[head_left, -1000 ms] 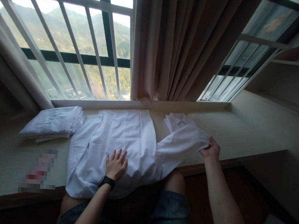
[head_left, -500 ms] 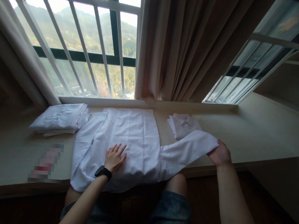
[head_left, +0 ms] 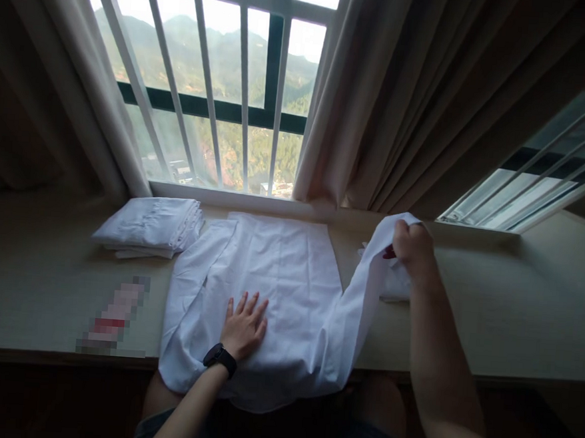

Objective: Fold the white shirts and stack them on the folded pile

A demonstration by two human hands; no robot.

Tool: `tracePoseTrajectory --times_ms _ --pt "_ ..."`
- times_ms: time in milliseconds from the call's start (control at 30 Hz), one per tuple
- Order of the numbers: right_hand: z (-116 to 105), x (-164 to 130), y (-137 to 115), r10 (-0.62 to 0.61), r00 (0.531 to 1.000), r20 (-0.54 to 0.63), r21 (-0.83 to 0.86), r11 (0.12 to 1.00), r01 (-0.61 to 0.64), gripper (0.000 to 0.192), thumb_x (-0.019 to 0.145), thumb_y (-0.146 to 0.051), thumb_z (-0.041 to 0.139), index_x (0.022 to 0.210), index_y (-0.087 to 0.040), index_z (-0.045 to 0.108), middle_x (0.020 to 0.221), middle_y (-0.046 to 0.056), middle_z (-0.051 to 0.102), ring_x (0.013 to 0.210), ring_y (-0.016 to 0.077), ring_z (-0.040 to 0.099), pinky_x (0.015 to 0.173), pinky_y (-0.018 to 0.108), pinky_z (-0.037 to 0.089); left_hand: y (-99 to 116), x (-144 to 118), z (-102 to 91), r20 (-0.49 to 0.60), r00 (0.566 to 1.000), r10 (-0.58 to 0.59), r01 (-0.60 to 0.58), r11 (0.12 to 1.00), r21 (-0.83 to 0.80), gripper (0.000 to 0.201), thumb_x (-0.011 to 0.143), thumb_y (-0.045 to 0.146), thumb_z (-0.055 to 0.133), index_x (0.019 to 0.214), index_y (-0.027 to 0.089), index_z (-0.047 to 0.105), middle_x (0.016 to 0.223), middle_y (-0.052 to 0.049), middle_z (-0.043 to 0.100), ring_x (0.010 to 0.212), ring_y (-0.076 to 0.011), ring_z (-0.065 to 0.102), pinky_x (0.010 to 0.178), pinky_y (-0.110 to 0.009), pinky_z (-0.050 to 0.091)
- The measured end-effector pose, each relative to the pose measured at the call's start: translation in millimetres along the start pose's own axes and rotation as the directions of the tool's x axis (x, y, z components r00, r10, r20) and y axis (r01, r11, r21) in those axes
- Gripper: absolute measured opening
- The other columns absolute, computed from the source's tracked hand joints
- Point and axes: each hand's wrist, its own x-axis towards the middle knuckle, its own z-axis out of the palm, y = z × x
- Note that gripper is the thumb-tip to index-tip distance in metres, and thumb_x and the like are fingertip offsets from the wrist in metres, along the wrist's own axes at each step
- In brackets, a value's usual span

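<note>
Left hand (head_left: 245, 328) flat on shirt (head_left: 267, 291), right hand (head_left: 411, 247) pinching its sleeve (head_left: 364, 297) up.

My left fingers are straight and slightly spread, palm down on the shirt's lower middle, wrist with watch (head_left: 220, 359) at the near hem; forearm comes in from below. My right fingers are curled tight on the sleeve's cuff end, raised above the ledge (head_left: 490, 326), forearm angled up and forward. Sleeve hangs from those fingers down to the shirt body, left of them. Folded stack (head_left: 149, 226) lies well left of my left fingers; another folded piece (head_left: 395, 286) sits just under my right fingers.
</note>
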Motion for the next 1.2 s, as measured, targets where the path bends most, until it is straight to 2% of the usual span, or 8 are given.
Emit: tracePoseTrajectory --times_ms 200,333,467,600,767,967,1033,1200 --pt "183.5 20.5 -80.6 -0.19 0.978 0.079 -0.43 0.879 0.206 0.048 0.098 -0.028 0.032 0.098 -0.001 0.071 0.098 0.028 0.07 0.103 0.0326 0.068 0.093 0.04 0.049 -6.5 1.2 0.3 -0.032 0.999 0.013 -0.016 0.997 -0.071 0.056 0.095 0.041 0.049 0.15 0.035 0.045 0.162 -0.003 0.036 0.15 -0.0331 0.026 0.121 -0.062 0.012" --pt "310.7 4.0 -101.8 -0.099 0.884 0.457 -0.454 0.828 0.328 0.053 0.102 -0.036 0.034 0.125 0.006 0.058 0.123 0.031 0.061 0.114 0.0296 0.063 0.098 0.04 0.046 -8.9 3.6 0.3 -0.043 0.999 0.014 -0.018 0.995 -0.095 0.058 0.092 0.039 0.053 0.149 0.036 0.046 0.161 -0.002 0.036 0.149 -0.033 0.028 0.121 -0.061 0.015" --pt "373.5 -18.1 -89.8 -0.127 0.781 0.611 -0.379 0.819 0.43 0.05 0.096 -0.044 0.052 0.131 -0.008 0.058 0.132 0.023 0.06 0.113 0.03 0.063 0.096 0.043 0.048 -11.1 5.9 0.7 -0.033 0.999 0.031 -0.034 0.996 -0.084 0.063 0.09 0.034 0.054 0.152 0.035 0.042 0.162 -0.003 0.035 0.149 -0.0337 0.028 0.121 -0.062 0.016" --pt "361.7 -23.7 -51.0 -0.196 0.759 0.621 -0.317 0.823 0.472 0.039 0.1 -0.032 0.041 0.129 -0.017 0.063 0.13 0.015 0.063 0.119 0.0248 0.061 0.101 0.035 0.045 -10.7 6.5 0.9 -0.028 1.0 0.01 -0.013 0.995 -0.098 0.06 0.09 0.035 0.054 0.15 0.036 0.045 0.161 -0.001 0.036 0.149 -0.0329 0.029 0.121 -0.062 0.015" --pt "281.3 -51.1 33.1 -0.316 0.828 0.464 -0.241 0.854 0.461 0.04 0.096 -0.023 0.042 0.127 -0.012 0.065 0.128 0.013 0.066 0.122 0.021 0.058 0.109 0.031 0.04 -8.2 5.6 0.8 -0.057 0.998 0.012 -0.017 0.996 -0.088 0.059 0.09 0.034 0.054 0.148 0.035 0.048 0.159 -0.003 0.039 0.148 -0.0334 0.031 0.121 -0.061 0.017" --pt "188.9 -196.6 97.1 -0.489 0.808 0.327 -0.192 0.803 0.564 0.038 0.091 -0.035 0.057 0.123 -0.018 0.067 0.134 0.013 0.062 0.136 0.0311 0.047 0.115 0.048 0.037 -3.6 5.3 -2.1 -0.044 0.999 0.007 -0.01 0.997 -0.071 0.055 0.092 0.035 0.051 0.147 0.034 0.049 0.159 -0.004 0.041 0.148 -0.0324 0.031 0.121 -0.06 0.014" --pt "174.9 -247.5 100.9 -0.547 0.745 0.383 -0.172 0.75 0.639 0.045 0.088 -0.035 0.061 0.132 -0.023 0.062 0.148 0.011 0.052 0.145 0.035 0.036 0.119 0.057 0.027 -1.5 5.5 -3.4 -0.037 0.999 0.007 -0.009 0.998 -0.06 0.054 0.094 0.037 0.05 0.147 0.034 0.049 0.159 -0.003 0.041 0.148 -0.032 0.03 0.121 -0.059 0.014" --pt "161.1 -293.8 115.7 -0.522 0.763 0.382 -0.127 0.788 0.603 0.048 0.09 -0.019 0.053 0.138 -0.02 0.058 0.146 0.012 0.055 0.144 0.0327 0.04 0.117 0.058 0.031 1.5 5.0 -0.3 -0.04 0.999 0.012 -0.013 1.0 -0.023 0.053 0.094 0.037 0.048 0.147 0.032 0.051 0.158 -0.005 0.042 0.147 -0.0325 0.031 0.121 -0.058 0.015"
